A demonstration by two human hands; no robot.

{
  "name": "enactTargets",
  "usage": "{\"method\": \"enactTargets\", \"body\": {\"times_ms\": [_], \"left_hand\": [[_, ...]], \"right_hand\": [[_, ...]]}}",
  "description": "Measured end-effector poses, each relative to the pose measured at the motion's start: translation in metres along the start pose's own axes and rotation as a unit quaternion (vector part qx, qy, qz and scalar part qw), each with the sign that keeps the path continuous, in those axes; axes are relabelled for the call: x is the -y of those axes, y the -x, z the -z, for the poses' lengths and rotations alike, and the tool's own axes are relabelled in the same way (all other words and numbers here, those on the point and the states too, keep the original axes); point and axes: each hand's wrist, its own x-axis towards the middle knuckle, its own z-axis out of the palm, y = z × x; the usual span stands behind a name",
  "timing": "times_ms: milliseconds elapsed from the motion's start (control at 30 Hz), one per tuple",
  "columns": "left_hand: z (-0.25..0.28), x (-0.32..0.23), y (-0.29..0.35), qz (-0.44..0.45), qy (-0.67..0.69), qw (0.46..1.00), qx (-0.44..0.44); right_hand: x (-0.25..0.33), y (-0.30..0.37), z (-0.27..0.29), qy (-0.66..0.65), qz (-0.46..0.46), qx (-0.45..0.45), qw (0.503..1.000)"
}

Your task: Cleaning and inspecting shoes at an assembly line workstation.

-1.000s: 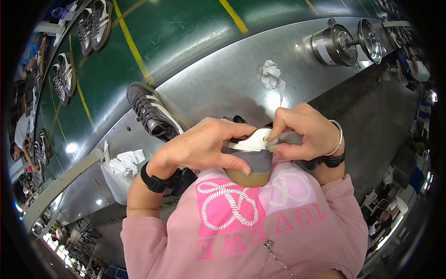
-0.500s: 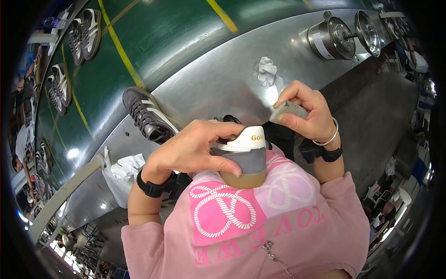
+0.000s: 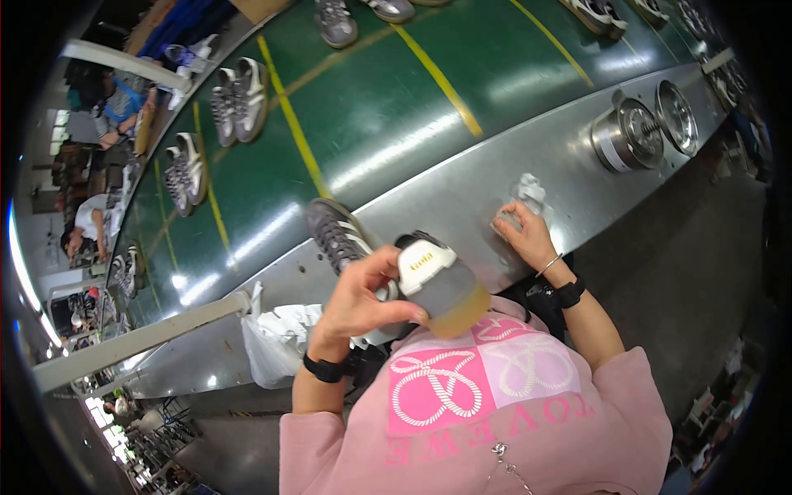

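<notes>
My left hand (image 3: pixel 363 301) grips a grey sneaker (image 3: pixel 450 289) by its side, thumb low near the sole. Its white heel tab and yellowish-brown gum sole face up, close in front of my pink shirt; most of the upper is hidden. Over the metal ledge, my right hand (image 3: pixel 528 239) pinches a small grey sponge-like block (image 3: pixel 502 226), largely covered by the fingers. Just beyond those fingers lies a crumpled white paper or cloth (image 3: pixel 530 190). Another grey sneaker (image 3: pixel 332 231) with pale stripes rests at the ledge's edge, beyond my left hand.
A green conveyor belt (image 3: pixel 346 115) with yellow lines carries several pairs of sneakers (image 3: pixel 239 99). On the metal ledge (image 3: pixel 445 198) stands a steel canister (image 3: pixel 627 136) with a round dish beside it. A white plastic bag (image 3: pixel 276 346) hangs near the pale rail (image 3: pixel 140 342) at left.
My right hand has moved out over the ledge toward the white paper or cloth, carrying the grey block. The sneaker in my left hand has tilted. The whole view has shifted.
</notes>
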Motion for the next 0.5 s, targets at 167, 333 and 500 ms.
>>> {"method": "enactTargets", "body": {"times_ms": [167,333,500], "left_hand": [[-0.006,0.0,0.018,-0.114,-0.197,0.974,0.01],[-0.014,-0.003,0.012,-0.223,-0.414,0.882,-0.009],[-0.007,0.075,0.01,-0.11,-0.577,0.807,0.064]], "right_hand": [[0.001,-0.004,-0.043,0.123,0.002,-0.062,0.991],[-0.003,-0.005,-0.054,0.133,0.076,-0.167,0.974],[-0.004,-0.006,-0.047,0.16,0.103,-0.186,0.964]]}}
